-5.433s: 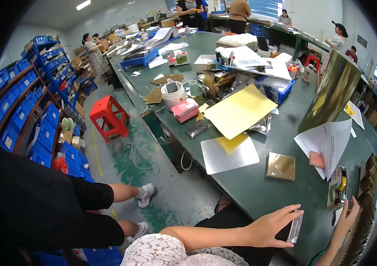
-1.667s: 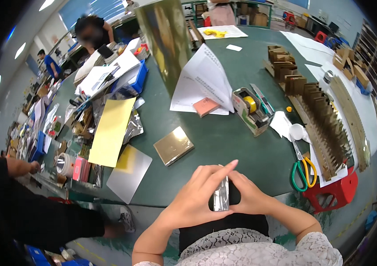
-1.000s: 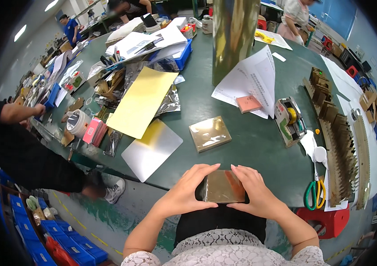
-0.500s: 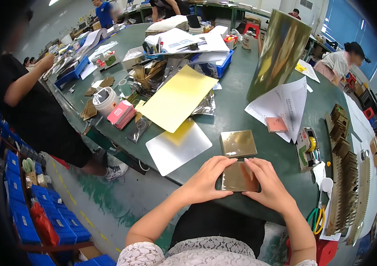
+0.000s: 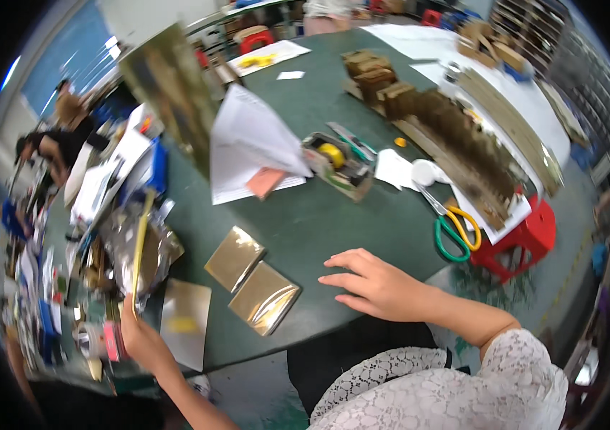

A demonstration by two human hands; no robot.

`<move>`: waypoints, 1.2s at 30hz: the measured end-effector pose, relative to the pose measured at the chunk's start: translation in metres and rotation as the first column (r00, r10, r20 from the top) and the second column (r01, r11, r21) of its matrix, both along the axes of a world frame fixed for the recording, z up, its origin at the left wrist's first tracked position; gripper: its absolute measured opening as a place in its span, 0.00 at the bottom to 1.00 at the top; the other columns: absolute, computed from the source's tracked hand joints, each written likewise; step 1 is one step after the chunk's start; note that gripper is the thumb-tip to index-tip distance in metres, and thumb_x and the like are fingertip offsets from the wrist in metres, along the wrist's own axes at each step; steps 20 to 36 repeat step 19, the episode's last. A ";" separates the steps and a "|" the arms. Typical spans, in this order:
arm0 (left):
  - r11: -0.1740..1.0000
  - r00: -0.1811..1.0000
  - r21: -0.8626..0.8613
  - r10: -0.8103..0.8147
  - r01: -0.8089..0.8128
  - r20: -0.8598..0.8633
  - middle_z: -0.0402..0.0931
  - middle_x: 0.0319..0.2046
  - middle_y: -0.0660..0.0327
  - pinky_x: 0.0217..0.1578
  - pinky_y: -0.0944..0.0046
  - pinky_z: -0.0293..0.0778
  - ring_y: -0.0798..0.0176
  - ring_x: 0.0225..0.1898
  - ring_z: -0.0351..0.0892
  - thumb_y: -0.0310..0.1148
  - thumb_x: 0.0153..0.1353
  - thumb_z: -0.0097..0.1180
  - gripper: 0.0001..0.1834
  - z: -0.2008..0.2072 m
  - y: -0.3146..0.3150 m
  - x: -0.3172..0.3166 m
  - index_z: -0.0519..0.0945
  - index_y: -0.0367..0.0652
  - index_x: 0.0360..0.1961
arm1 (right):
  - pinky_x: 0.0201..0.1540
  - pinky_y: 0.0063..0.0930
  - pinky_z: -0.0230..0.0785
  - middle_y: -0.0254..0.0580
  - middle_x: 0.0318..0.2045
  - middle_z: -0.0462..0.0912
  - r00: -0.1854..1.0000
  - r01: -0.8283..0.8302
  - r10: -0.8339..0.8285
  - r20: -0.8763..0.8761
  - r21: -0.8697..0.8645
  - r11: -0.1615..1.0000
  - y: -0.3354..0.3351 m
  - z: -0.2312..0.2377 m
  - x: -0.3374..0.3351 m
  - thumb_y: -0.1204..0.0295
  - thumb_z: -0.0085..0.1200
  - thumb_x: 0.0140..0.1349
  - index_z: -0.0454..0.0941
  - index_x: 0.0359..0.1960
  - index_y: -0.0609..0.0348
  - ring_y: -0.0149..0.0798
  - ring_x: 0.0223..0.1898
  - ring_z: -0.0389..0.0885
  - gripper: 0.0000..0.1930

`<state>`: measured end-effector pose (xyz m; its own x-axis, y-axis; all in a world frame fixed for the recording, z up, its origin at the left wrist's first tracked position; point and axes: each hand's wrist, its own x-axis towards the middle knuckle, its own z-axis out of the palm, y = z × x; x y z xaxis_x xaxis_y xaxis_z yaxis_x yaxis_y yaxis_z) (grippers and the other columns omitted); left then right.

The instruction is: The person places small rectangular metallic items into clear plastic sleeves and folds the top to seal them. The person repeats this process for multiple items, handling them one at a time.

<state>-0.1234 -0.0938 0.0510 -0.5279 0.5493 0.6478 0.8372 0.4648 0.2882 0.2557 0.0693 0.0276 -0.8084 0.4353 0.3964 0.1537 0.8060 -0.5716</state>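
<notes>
My left hand grips the lower edge of a yellow sheet, which stands nearly edge-on to me. Below and right of it lies a pale shiny sheet with a yellow reflection. Two square gold-wrapped stacks rest side by side on the green table, their clear wrap glinting. To the right of them my right hand hovers open, fingers spread and nothing in them. Beyond the stacks, a pink block sits on folded printed papers.
A gold film roll stands at the far left. Right of the papers are a small box with yellow tape, scissors and a long row of brown toothed pieces. A red stool stands beyond the table edge.
My view has turned to the right. Both hands have let go of the nearer gold stack. The left has taken hold of the yellow sheet and raised it; the right has moved aside, open.
</notes>
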 end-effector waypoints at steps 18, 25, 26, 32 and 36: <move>0.723 0.376 0.091 -0.458 0.685 0.805 0.79 0.42 0.55 0.42 0.70 0.74 0.69 0.42 0.78 0.27 0.69 0.56 0.14 -0.047 0.074 0.131 0.73 0.32 0.52 | 0.38 0.34 0.81 0.45 0.32 0.88 0.734 0.588 -0.652 0.189 -0.657 0.472 -0.006 -0.199 0.232 0.73 0.57 0.59 0.82 0.46 0.64 0.39 0.31 0.87 0.14; 0.699 0.395 0.078 -0.488 0.711 0.778 0.78 0.44 0.53 0.45 0.69 0.75 0.68 0.42 0.79 0.28 0.69 0.57 0.18 -0.053 0.090 0.135 0.71 0.32 0.55 | 0.39 0.37 0.81 0.44 0.34 0.88 0.573 0.664 -0.804 0.161 -0.666 0.340 0.006 -0.242 0.274 0.74 0.57 0.59 0.77 0.56 0.60 0.41 0.33 0.88 0.21; 0.699 0.395 0.078 -0.488 0.711 0.778 0.78 0.44 0.53 0.45 0.69 0.75 0.68 0.42 0.79 0.28 0.69 0.57 0.18 -0.053 0.090 0.135 0.71 0.32 0.55 | 0.39 0.37 0.81 0.44 0.34 0.88 0.573 0.664 -0.804 0.161 -0.666 0.340 0.006 -0.242 0.274 0.74 0.57 0.59 0.77 0.56 0.60 0.41 0.33 0.88 0.21; 0.699 0.395 0.078 -0.488 0.711 0.778 0.78 0.44 0.53 0.45 0.69 0.75 0.68 0.42 0.79 0.28 0.69 0.57 0.18 -0.053 0.090 0.135 0.71 0.32 0.55 | 0.39 0.37 0.81 0.44 0.34 0.88 0.573 0.664 -0.804 0.161 -0.666 0.340 0.006 -0.242 0.274 0.74 0.57 0.59 0.77 0.56 0.60 0.41 0.33 0.88 0.21; 0.699 0.395 0.078 -0.488 0.711 0.778 0.78 0.44 0.53 0.45 0.69 0.75 0.68 0.42 0.79 0.28 0.69 0.57 0.18 -0.053 0.090 0.135 0.71 0.32 0.55 | 0.39 0.37 0.81 0.44 0.34 0.88 0.573 0.664 -0.804 0.161 -0.666 0.340 0.006 -0.242 0.274 0.74 0.57 0.59 0.77 0.56 0.60 0.41 0.33 0.88 0.21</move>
